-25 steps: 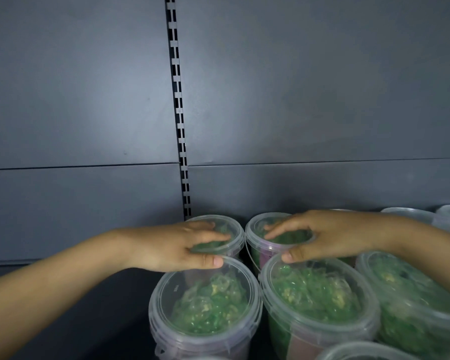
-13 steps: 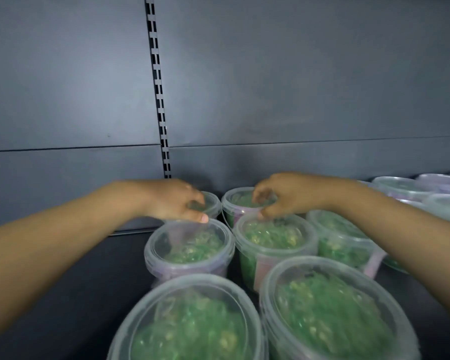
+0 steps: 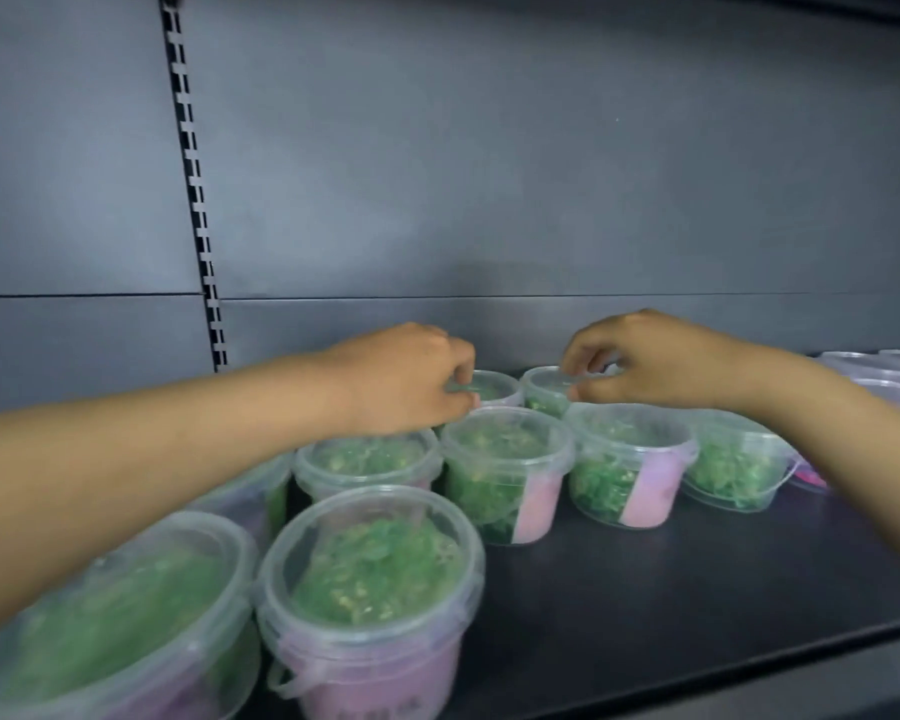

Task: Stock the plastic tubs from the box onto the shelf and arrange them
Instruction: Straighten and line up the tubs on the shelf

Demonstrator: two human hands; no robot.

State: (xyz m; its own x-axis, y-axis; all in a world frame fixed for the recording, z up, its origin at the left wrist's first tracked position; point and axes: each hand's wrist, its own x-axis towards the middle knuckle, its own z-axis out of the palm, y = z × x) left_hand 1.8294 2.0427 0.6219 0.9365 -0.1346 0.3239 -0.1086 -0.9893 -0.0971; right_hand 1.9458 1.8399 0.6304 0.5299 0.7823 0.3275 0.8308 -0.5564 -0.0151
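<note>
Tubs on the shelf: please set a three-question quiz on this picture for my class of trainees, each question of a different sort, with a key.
1. True or false: the left hand touches the back-left tub.
2. What does the right hand pinch? A the back-right tub; B the nearest tub; C nothing.
3. Fill in: the labels on the tubs are ___.
Key: 1 true. 2 A. 3 pink.

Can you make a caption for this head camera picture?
Left hand pinches the back left tub, right hand the back right tub, on a dark shelf.
</note>
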